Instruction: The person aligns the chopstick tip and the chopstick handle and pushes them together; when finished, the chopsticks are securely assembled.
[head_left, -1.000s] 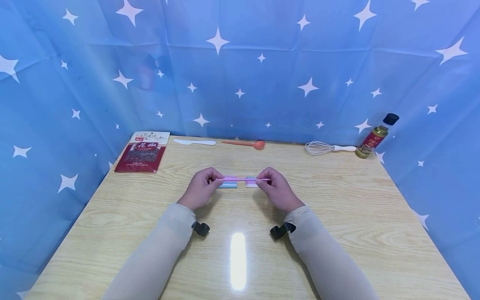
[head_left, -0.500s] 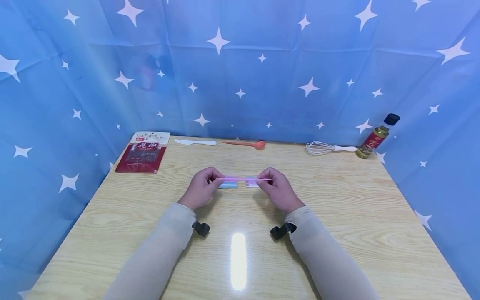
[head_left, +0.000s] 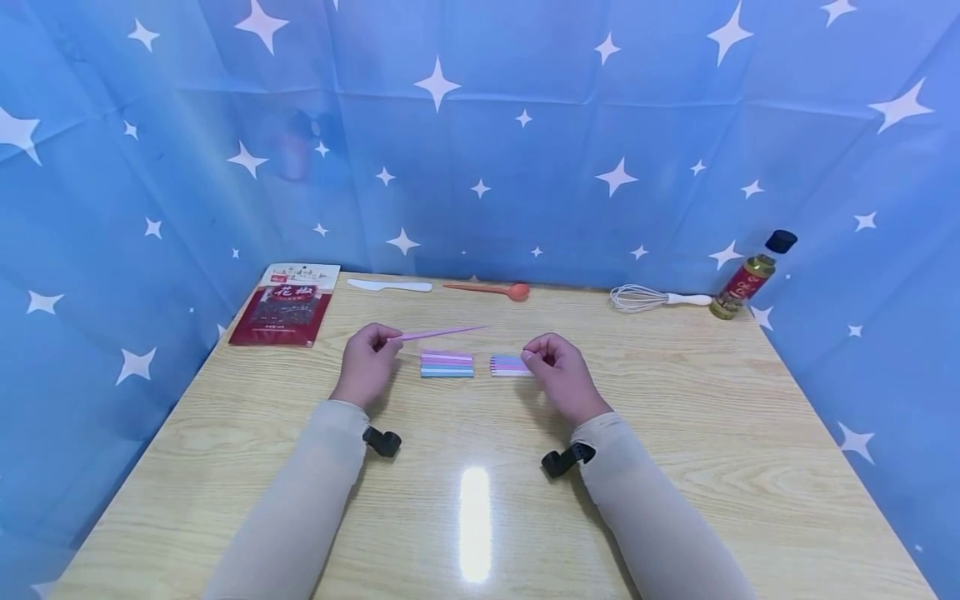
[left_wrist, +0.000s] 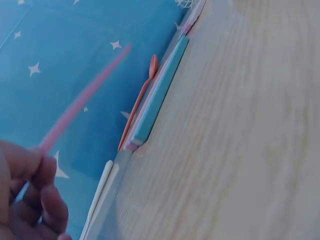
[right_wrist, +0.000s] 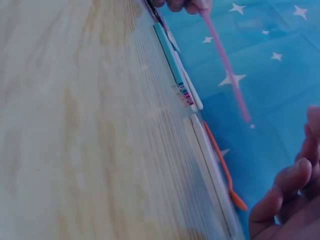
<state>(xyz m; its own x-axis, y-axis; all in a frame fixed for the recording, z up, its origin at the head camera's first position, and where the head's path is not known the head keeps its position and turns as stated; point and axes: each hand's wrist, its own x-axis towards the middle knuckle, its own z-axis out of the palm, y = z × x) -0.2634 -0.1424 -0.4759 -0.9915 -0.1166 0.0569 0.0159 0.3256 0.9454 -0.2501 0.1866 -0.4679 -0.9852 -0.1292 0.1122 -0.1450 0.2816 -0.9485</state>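
My left hand (head_left: pixel 366 367) pinches one end of a thin pink stick (head_left: pixel 446 332), raised above the table and pointing right; in the left wrist view the stick (left_wrist: pixel 82 105) slants upward from the fingertips. Below its free end lies a neat row of pink, white and teal sticks (head_left: pixel 447 366). A second row of similar sticks (head_left: pixel 508 367) lies just to the right, its right end hidden behind my right hand (head_left: pixel 561 375). That hand's fingers are loosely curled with nothing between them, as the right wrist view shows on the hand (right_wrist: pixel 292 200).
Along the table's back edge lie a red seasoning packet (head_left: pixel 281 308), a white knife (head_left: pixel 390 286), an orange spoon (head_left: pixel 487 289) and a whisk (head_left: pixel 656 298). A bottle with a black cap (head_left: pixel 744 283) stands at the back right. A star-patterned blue curtain (head_left: pixel 480 142) hangs behind.
Both hands held the pink stick level over the rows before. The right hand has let go, and the left has moved left and slightly away with the stick, uncovering the left row.
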